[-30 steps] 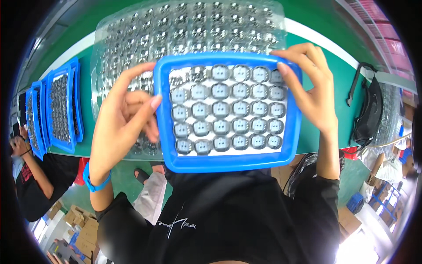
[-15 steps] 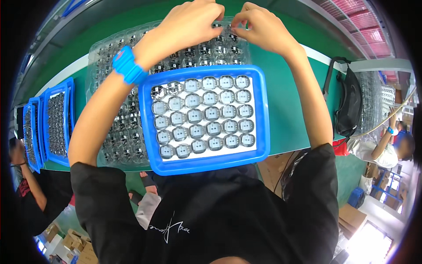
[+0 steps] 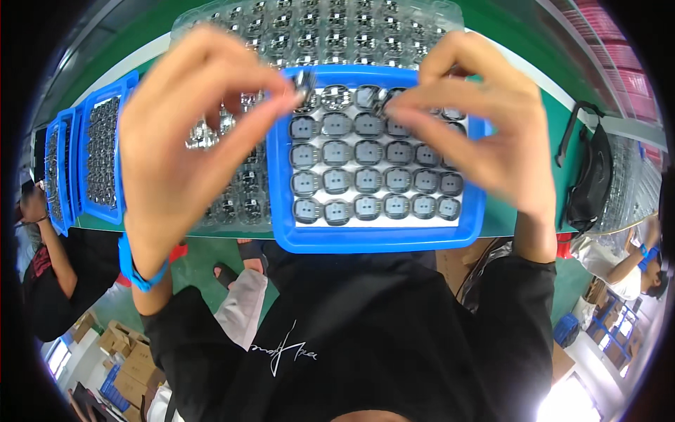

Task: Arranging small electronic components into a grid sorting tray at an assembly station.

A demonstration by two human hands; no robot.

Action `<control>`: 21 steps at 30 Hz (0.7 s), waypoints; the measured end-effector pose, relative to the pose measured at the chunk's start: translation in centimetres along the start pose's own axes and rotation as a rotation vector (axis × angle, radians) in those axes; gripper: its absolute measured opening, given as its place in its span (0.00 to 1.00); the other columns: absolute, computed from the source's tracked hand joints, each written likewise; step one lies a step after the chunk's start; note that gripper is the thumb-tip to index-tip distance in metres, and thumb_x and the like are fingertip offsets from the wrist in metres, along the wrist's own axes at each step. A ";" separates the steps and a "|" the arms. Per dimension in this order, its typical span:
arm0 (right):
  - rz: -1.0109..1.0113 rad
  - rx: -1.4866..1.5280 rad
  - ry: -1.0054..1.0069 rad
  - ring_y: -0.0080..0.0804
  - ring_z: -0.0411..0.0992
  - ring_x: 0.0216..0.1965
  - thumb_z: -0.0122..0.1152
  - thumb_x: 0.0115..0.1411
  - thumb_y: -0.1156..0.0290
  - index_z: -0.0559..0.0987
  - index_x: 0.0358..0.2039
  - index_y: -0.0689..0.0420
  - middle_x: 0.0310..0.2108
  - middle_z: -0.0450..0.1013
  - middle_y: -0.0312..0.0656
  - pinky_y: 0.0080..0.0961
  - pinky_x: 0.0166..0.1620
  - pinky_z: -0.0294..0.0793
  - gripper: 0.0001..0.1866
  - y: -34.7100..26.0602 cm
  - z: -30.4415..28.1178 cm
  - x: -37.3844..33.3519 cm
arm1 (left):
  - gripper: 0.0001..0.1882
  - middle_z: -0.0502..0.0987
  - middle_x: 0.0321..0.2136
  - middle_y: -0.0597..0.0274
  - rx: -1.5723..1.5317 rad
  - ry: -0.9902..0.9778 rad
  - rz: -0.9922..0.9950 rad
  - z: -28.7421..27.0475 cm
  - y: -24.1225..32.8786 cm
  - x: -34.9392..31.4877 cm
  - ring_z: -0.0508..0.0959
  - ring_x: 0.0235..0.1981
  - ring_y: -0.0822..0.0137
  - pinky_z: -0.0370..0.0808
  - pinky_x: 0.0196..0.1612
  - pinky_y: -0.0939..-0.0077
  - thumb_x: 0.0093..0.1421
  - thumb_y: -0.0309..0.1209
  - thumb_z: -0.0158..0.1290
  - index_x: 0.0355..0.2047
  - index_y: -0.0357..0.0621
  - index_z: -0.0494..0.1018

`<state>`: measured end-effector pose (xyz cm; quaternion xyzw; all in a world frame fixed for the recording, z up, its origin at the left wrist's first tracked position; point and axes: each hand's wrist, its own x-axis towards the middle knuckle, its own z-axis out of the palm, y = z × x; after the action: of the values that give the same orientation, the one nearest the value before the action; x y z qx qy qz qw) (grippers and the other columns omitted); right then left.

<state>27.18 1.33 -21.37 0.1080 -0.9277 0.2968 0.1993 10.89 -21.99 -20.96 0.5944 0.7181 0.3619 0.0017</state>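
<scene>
My left hand [image 3: 186, 133], blurred by motion, pinches a small dark, shiny electronic part [image 3: 304, 81] above the far left corner of a blue plastic tray [image 3: 380, 243]. Between the thumb and fingertips of my right hand [image 3: 492, 126] is a similar small part [image 3: 380, 103], over the tray's far row. Rows of rounded grey modules [image 3: 368, 152] in clear housings lie on a white sheet in the tray. One module [image 3: 336, 97] in the far row looks shinier than the rest. My right hand hides part of the tray's far right side.
Clear plastic blister trays [image 3: 337, 39] full of small metallic parts lie behind and left of the blue tray on a green table. More filled blue trays [image 3: 105, 151] stand at the left. A black bag [image 3: 589, 176] lies at the right. Other people work at both sides.
Both hands have come back from the far blister tray toward me, each with a small part, and now hover over the blue tray. The view has shifted.
</scene>
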 end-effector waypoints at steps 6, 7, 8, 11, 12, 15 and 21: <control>0.005 0.028 -0.045 0.33 0.68 0.32 0.76 0.47 0.79 0.85 0.30 0.60 0.29 0.70 0.36 0.30 0.32 0.66 0.08 -0.7 4.2 0.5 | 0.08 0.76 0.35 0.58 -0.132 -0.110 -0.121 1.5 -0.9 -3.9 0.78 0.32 0.69 0.76 0.29 0.79 0.59 0.15 0.62 0.39 0.33 0.81; 0.003 0.018 -0.045 0.33 0.68 0.32 0.76 0.48 0.79 0.85 0.29 0.60 0.29 0.70 0.36 0.30 0.32 0.66 0.08 -0.7 4.5 0.5 | 0.08 0.75 0.36 0.59 -0.136 -0.112 -0.106 1.7 -1.1 -4.0 0.78 0.30 0.70 0.75 0.27 0.80 0.60 0.15 0.60 0.39 0.33 0.81; 0.004 0.017 -0.052 0.33 0.68 0.32 0.76 0.48 0.79 0.85 0.29 0.60 0.29 0.70 0.36 0.30 0.32 0.66 0.08 -0.8 4.6 0.6 | 0.08 0.75 0.36 0.59 -0.141 -0.109 -0.109 1.9 -1.3 -3.9 0.78 0.30 0.70 0.75 0.27 0.80 0.60 0.15 0.60 0.39 0.33 0.81; 0.027 -0.003 -0.057 0.33 0.68 0.32 0.75 0.48 0.79 0.85 0.30 0.60 0.28 0.70 0.36 0.30 0.32 0.67 0.08 -0.9 4.8 0.8 | 0.08 0.75 0.35 0.59 -0.155 -0.105 -0.107 2.3 -1.5 -3.8 0.77 0.28 0.71 0.74 0.26 0.79 0.60 0.14 0.60 0.40 0.33 0.81; 0.026 -0.017 -0.059 0.33 0.68 0.31 0.75 0.48 0.79 0.85 0.30 0.60 0.28 0.70 0.36 0.30 0.31 0.67 0.08 -1.0 4.8 0.9 | 0.08 0.75 0.35 0.59 -0.149 -0.107 -0.093 2.3 -1.6 -3.7 0.77 0.28 0.71 0.74 0.26 0.79 0.59 0.14 0.60 0.40 0.33 0.81; 0.025 -0.041 -0.060 0.34 0.69 0.31 0.75 0.48 0.78 0.85 0.29 0.60 0.28 0.70 0.36 0.30 0.31 0.67 0.08 -1.1 4.8 1.0 | 0.08 0.75 0.34 0.59 -0.136 -0.112 -0.073 2.2 -1.6 -3.5 0.76 0.27 0.71 0.73 0.26 0.79 0.59 0.15 0.60 0.39 0.33 0.81; -0.007 -0.084 -0.070 0.35 0.69 0.31 0.75 0.48 0.77 0.85 0.30 0.59 0.28 0.71 0.35 0.31 0.32 0.68 0.07 -1.4 4.9 1.1 | 0.09 0.74 0.34 0.59 -0.102 -0.127 -0.062 2.1 -1.3 -3.3 0.76 0.27 0.69 0.73 0.27 0.77 0.58 0.15 0.61 0.39 0.33 0.81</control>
<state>25.13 -2.78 -23.81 0.1130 -0.9453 0.2529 0.1723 11.68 -23.76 -24.62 0.5928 0.7151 0.3596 0.0887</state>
